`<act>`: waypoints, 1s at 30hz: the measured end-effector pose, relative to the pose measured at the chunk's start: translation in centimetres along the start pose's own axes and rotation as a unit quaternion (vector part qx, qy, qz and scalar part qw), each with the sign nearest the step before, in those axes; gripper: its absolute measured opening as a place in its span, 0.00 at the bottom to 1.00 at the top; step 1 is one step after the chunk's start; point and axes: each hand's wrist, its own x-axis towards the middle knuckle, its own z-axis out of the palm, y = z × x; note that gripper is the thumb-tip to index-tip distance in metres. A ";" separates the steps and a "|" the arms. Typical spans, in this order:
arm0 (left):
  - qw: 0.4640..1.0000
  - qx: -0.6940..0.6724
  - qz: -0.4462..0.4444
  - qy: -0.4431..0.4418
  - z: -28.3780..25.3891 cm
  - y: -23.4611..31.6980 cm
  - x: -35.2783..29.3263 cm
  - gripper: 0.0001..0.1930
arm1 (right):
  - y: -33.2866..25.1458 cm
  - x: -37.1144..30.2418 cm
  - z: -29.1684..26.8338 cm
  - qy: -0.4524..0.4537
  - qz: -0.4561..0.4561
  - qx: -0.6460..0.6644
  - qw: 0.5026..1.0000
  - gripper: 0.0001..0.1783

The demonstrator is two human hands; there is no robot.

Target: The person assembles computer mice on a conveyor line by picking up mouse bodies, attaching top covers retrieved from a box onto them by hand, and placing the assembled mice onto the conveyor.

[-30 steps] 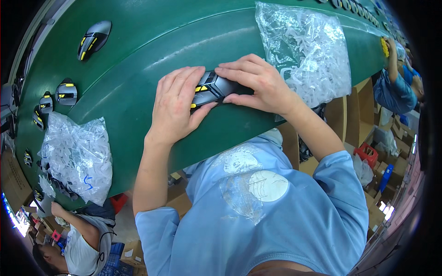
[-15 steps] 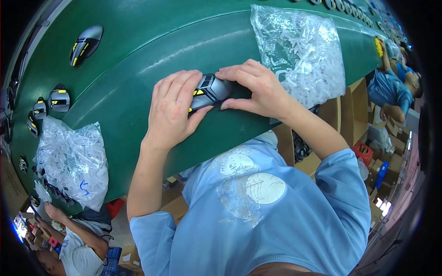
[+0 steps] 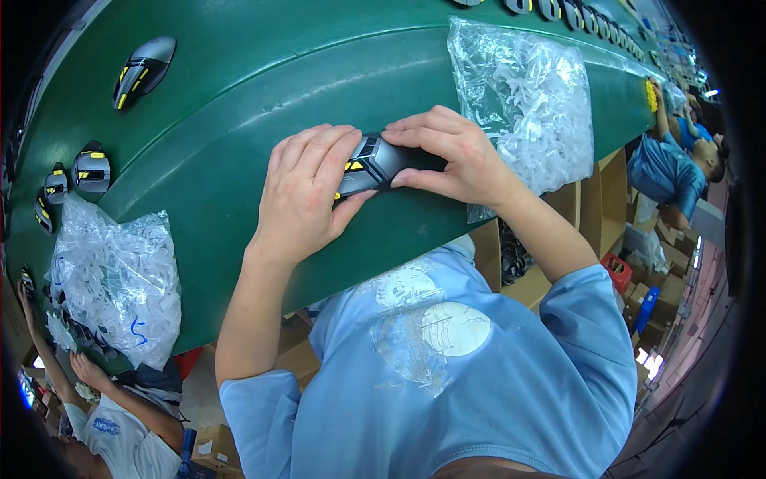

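A grey and black computer mouse [image 3: 377, 160] with yellow accents rests on or just above the green work surface [image 3: 263, 112], held between both hands. My left hand [image 3: 307, 188] is closed over its left end, fingers together on the far side and thumb along the near side. Curved around the rounded right end, my right hand [image 3: 455, 156] grips it with thumb and fingers. The palms and fingers hide both ends of the mouse. Beyond my right hand lies a clear plastic bag [image 3: 531, 96] full of small whitish translucent parts.
A second bag [image 3: 120, 279] of whitish parts lies at the left. One mouse [image 3: 144, 72] sits at the far left, with others [image 3: 91, 168] nearer the edge and a row [image 3: 586, 16] at the far right. Co-workers [image 3: 132, 431] work at left and right [image 3: 670, 172]. Cardboard boxes [image 3: 602, 203] stand below.
The row of mice at the far right has shifted leftward in view, and the mice at the left sit slightly further left. A co-worker's arm now reaches up at the left. Both hands keep their grip.
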 end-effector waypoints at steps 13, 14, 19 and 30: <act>0.997 0.070 0.010 -0.014 0.8 0.8 0.6 0.37 | 0.1 0.2 0.1 -0.030 0.021 0.042 0.998 0.24; 0.997 0.070 0.006 -0.013 1.0 0.7 0.7 0.37 | 0.1 0.3 -0.1 -0.060 0.069 0.053 0.994 0.23; 0.999 0.048 -0.018 -0.018 1.1 1.6 -0.4 0.35 | -0.2 -0.3 -0.1 -0.049 -0.024 -0.008 0.998 0.21; 0.997 0.076 0.014 0.026 1.7 1.8 -0.5 0.30 | -0.7 -0.1 -0.5 -0.088 0.078 0.094 0.989 0.16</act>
